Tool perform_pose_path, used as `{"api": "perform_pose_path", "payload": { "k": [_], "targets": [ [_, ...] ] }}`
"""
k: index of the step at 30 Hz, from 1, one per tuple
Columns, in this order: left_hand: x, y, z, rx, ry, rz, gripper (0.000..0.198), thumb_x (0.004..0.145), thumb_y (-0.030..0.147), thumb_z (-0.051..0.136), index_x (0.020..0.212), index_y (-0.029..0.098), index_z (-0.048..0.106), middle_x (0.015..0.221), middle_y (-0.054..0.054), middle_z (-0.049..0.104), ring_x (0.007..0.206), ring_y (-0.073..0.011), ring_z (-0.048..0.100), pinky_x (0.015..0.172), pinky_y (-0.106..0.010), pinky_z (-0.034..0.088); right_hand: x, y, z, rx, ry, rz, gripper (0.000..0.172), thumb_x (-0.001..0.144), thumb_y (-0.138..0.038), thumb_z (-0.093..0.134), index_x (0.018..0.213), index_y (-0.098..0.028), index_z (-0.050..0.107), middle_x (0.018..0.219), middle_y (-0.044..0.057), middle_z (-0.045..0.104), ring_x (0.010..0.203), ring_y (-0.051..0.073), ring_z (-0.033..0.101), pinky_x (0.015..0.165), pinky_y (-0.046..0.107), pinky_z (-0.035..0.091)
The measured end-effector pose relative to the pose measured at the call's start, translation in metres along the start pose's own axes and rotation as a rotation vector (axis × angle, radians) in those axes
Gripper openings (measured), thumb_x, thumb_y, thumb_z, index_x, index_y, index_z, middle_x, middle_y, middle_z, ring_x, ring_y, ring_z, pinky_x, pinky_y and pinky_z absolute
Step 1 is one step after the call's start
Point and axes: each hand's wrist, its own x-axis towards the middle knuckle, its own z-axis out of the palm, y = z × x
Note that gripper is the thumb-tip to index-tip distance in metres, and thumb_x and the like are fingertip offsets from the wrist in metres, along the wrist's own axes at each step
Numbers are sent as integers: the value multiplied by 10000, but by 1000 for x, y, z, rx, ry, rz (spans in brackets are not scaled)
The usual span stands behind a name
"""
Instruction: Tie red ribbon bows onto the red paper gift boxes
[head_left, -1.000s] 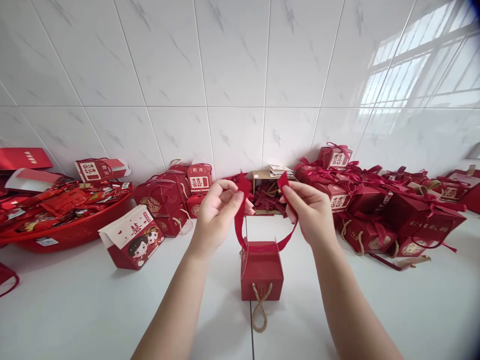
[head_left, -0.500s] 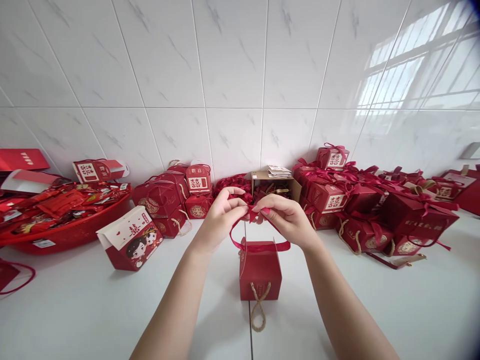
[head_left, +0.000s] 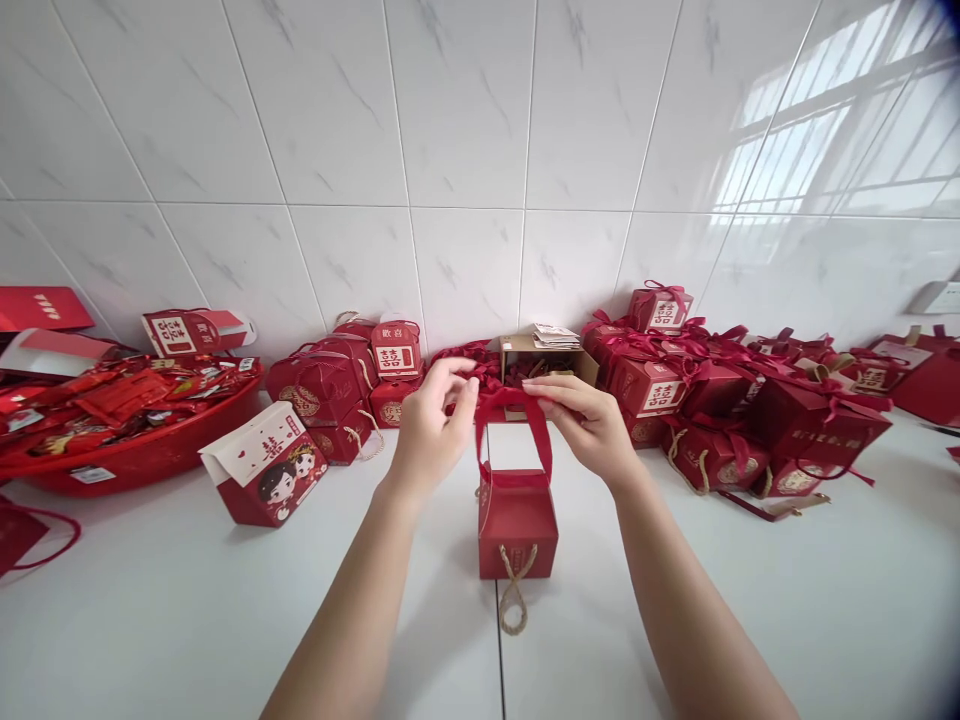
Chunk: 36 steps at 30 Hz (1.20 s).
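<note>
A red gift box (head_left: 517, 535) stands upright on the white table in front of me. A twisted rope handle (head_left: 514, 610) hangs from its near side. Dark red ribbon (head_left: 544, 440) rises from the box top in a loop. My left hand (head_left: 435, 425) is at the loop's upper left, thumb and fingers curled at the ribbon. On the other side, my right hand (head_left: 585, 420) pinches the ribbon between thumb and fingertips. The fingers' far sides are partly hidden.
At left a red basin (head_left: 225, 415) holds red packets, with a couple-printed box (head_left: 266, 470) beside it. Stacked red boxes (head_left: 319, 385) stand behind. An open cardboard box (head_left: 589, 368) sits by the wall. Many ribboned boxes (head_left: 649, 385) are piled right.
My hands have moved apart from where they met over the box. The ribbon now stretches as a wider, upright loop between them. The view has shifted slightly.
</note>
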Motion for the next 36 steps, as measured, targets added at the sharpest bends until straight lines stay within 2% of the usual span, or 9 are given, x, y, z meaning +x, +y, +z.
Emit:
{"api": "perform_pose_path", "payload": {
  "k": [3, 7, 11, 15, 20, 23, 26, 30, 36],
  "targets": [
    [-5, -13, -17, 258, 55, 46, 125, 769, 301, 588, 816, 204, 524, 617, 50, 474, 594, -107, 486, 601, -217, 394, -18, 0, -19, -123, 6, 294, 229, 868, -290, 478, 842, -168, 671, 834, 63, 673, 769, 178, 612, 658, 277, 476],
    [-22, -47, -54, 503, -22, -46, 98, 707, 203, 548, 789, 218, 496, 590, 74, 427, 528, -94, 444, 557, -203, 361, -63, 12, -51, -389, -162, 668, 275, 809, -334, 478, 637, -162, 606, 546, 5, 561, 507, 125, 480, 474, 236, 326],
    [-51, -82, -77, 559, -205, -147, 104, 702, 242, 505, 802, 218, 500, 599, 68, 434, 534, -109, 467, 561, -210, 383, -112, 31, -67, -412, -230, 879, 242, 751, -300, 459, 611, -169, 607, 543, 6, 572, 503, 129, 498, 468, 229, 315],
    [-78, -115, -75, 629, -241, -187, 89, 693, 200, 439, 762, 215, 494, 579, 58, 408, 506, -122, 435, 518, -221, 360, -139, 45, -67, -457, -215, 1020, 237, 726, -267, 419, 593, -170, 590, 555, 25, 597, 524, 148, 546, 486, 237, 350],
    [-94, -137, -67, 615, -277, -194, 96, 679, 165, 434, 715, 215, 508, 591, 38, 438, 537, -149, 474, 540, -252, 400, -147, 55, -67, -505, -206, 1029, 253, 732, -257, 409, 651, -165, 630, 599, 57, 627, 562, 183, 580, 527, 275, 404],
    [-91, -131, -59, 577, -232, -147, 126, 694, 187, 482, 790, 217, 557, 825, -27, 547, 788, -203, 563, 721, -319, 457, -140, 56, -57, -553, -153, 968, 312, 766, -262, 417, 936, -146, 651, 993, 137, 653, 858, 247, 617, 731, 345, 453],
    [-83, -113, -42, 411, -152, -180, 133, 747, 288, 525, 857, 218, 549, 972, -58, 558, 978, -239, 541, 896, -388, 414, -123, 45, -33, -493, -147, 826, 387, 849, -333, 380, 1120, -144, 582, 1263, 147, 524, 1140, 252, 506, 939, 356, 385],
    [-79, -87, -9, 96, -241, -384, 237, 781, 444, 524, 814, 213, 483, 886, -24, 558, 879, -196, 569, 829, -330, 444, -98, 22, 3, -166, -278, 660, 401, 896, -463, 346, 1010, -186, 612, 1104, 109, 619, 1023, 227, 564, 881, 337, 422],
    [-82, -74, 12, 36, -244, -523, 327, 699, 479, 609, 794, 212, 444, 789, 22, 519, 711, -144, 510, 663, -259, 411, -93, 20, 33, 30, -313, 767, 394, 815, -571, 467, 713, -192, 498, 656, -13, 550, 586, 122, 478, 524, 238, 372]
  ]
}}
